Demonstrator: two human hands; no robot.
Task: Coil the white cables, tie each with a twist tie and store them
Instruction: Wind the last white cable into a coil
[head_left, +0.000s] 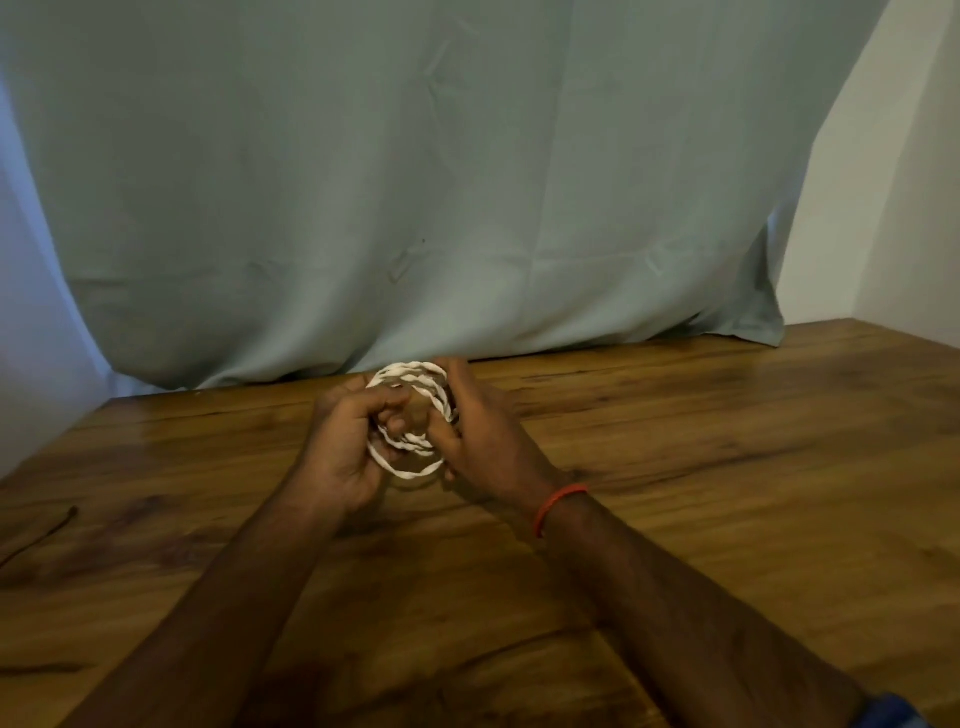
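One white cable is in view, wound into a round coil of several loops; the blur keeps the loops from being counted exactly. The coil is held up between two hands, just above the near-middle of the wooden worktop, with its open ring facing roughly toward the camera.

The left hand grips the coil's left side, its fingers curled inward and clamped on the strands, some reaching into the ring. The right hand grips the right side, fingers wrapped over the upper right arc and thumb pressed near the lower part. Both forearms reach in from the bottom edge.

One orange band circles the right wrist, and one edge of a blue sleeve shows at the bottom right corner.

One thin dark strand lies on the worktop far to the left, well apart from the hands; what it is cannot be told.

One pale grey-green cloth hangs behind the worktop, with a white wall to its right.
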